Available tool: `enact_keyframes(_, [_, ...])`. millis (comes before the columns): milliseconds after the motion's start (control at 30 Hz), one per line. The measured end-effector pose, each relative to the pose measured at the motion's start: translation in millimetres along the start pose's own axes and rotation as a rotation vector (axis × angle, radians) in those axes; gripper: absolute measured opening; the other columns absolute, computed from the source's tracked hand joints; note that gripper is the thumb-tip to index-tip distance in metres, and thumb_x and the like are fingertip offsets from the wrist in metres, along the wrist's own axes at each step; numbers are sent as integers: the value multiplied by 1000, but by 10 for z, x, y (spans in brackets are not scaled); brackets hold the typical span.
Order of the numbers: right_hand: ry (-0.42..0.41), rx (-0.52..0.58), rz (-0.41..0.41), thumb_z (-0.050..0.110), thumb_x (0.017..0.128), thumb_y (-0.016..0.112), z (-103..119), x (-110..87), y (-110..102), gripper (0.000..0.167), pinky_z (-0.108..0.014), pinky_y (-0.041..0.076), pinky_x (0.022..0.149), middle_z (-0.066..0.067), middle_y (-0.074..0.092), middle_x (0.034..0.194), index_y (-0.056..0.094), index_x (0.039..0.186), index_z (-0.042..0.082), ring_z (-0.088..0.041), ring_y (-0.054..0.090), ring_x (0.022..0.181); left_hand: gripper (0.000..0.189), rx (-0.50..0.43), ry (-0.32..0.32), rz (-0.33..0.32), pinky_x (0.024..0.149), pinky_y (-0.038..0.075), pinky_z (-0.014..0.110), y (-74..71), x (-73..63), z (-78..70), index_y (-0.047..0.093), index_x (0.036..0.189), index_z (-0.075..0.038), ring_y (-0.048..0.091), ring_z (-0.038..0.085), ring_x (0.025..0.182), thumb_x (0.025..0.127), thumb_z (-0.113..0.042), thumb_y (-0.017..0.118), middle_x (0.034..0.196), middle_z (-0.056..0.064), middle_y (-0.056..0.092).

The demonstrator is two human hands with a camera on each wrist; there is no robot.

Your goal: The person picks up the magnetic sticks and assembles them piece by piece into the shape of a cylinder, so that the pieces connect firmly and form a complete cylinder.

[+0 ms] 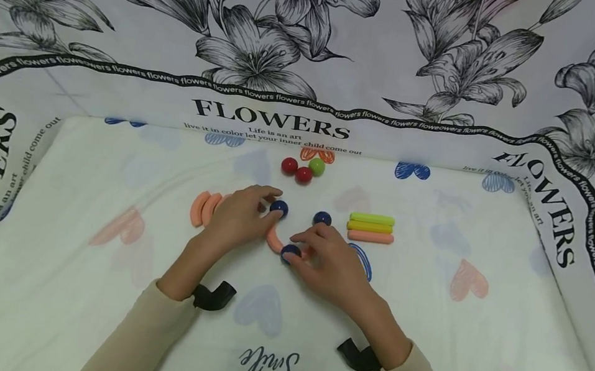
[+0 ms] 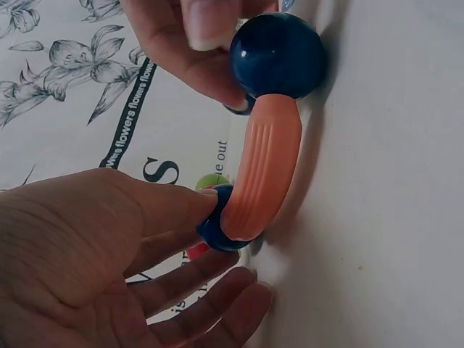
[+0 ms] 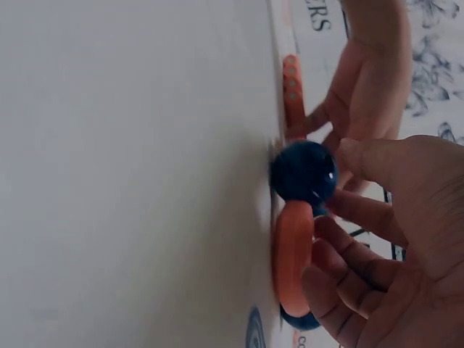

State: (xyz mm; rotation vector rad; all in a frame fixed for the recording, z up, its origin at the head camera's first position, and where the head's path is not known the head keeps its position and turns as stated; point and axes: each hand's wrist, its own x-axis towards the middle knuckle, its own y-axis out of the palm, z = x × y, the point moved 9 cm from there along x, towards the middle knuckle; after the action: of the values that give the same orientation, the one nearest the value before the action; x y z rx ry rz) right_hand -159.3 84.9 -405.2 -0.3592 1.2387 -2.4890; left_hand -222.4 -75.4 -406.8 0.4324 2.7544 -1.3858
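Note:
My left hand (image 1: pixel 239 216) pinches a shiny blue ball (image 1: pixel 279 209) between thumb and fingers. From that ball a curved orange stick (image 2: pixel 267 167) with ridges runs to a second blue ball (image 2: pixel 279 54), nearest to me on the table. Thumb and index finger of my right hand (image 1: pixel 336 267) pinch this second ball. In the right wrist view another curved orange stick (image 3: pixel 293 254) leads away from it, under the right hand's other fingers, to a third blue ball (image 3: pixel 300 320). The head view has that third ball just beyond the right hand.
Two red balls (image 1: pixel 289 166) and a green ball (image 1: pixel 317 167) cluster at the back. Several curved orange sticks (image 1: pixel 200 208) lie left of my left hand, partly covered by it. Straight green, yellow and orange sticks (image 1: pixel 371 227) lie side by side on the right. A printed cloth (image 1: pixel 394 349) covers the table.

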Motion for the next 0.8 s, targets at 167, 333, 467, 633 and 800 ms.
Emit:
enact_keyframes(167, [-44,-52,-1,39,90,85,93,-4,71,37,-22,53,74,3,68,109,77,122,21,-8,57,93,44,-22,0,-1,88,58,44,-16,-28,1,68,140,-21,70,27,111,98,-32,73,127,8,75])
enact_keyframes(333, [-50,-58,8,34,89,87,101,0,59,38,-23,55,77,2,68,110,77,123,20,-10,59,94,42,-54,-12,13,90,58,44,-10,-30,17,70,136,-18,70,27,110,96,-29,75,128,8,75])
enact_keyframes(467, [-54,-46,40,29,90,86,52,-8,4,35,-27,57,82,0,68,115,77,123,19,-12,59,99,41,-84,-32,33,91,58,43,14,-4,18,68,134,-15,70,27,107,96,-29,76,127,11,74])
enact_keyframes(633, [-23,-26,50,24,90,86,-65,-9,-109,33,-31,54,85,1,64,109,78,121,19,-13,55,101,44,-94,-58,59,94,57,43,38,3,28,67,135,-11,68,28,108,96,-29,77,127,12,72])
enact_keyframes(800, [-20,7,88,21,93,82,-131,8,-152,31,-34,56,89,0,65,110,77,124,18,-14,60,100,43,-92,-51,72,94,58,45,20,-24,33,65,136,-11,69,29,109,97,-28,76,126,13,72])
